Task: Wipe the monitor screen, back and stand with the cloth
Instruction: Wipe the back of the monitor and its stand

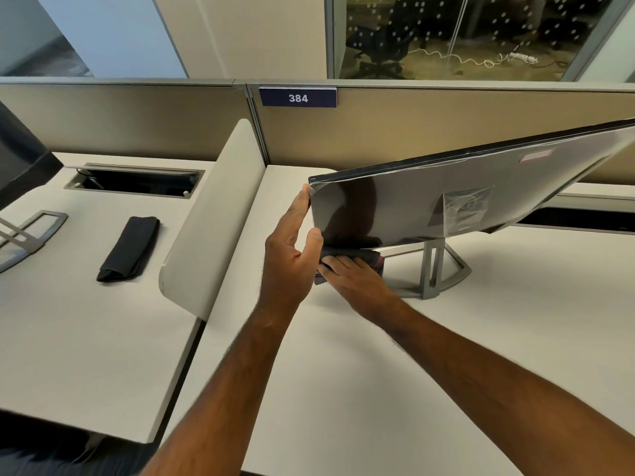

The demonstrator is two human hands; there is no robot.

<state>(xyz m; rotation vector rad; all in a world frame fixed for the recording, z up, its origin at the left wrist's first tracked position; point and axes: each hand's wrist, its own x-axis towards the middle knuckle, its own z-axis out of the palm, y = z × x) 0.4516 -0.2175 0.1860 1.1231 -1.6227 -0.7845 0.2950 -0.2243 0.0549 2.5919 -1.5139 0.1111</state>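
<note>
- Monitor stood on the right desk, tilted on its grey stand, and I saw its glossy face under plastic film.
- My left hand gripped its near corner — fingers curled round the side edge, thumb by the bottom edge.
- My right hand pressed the dark cloth up against the lower edge, fingers curled over it.
- Beyond the divider, a second folded cloth lay on the left desk.
</note>
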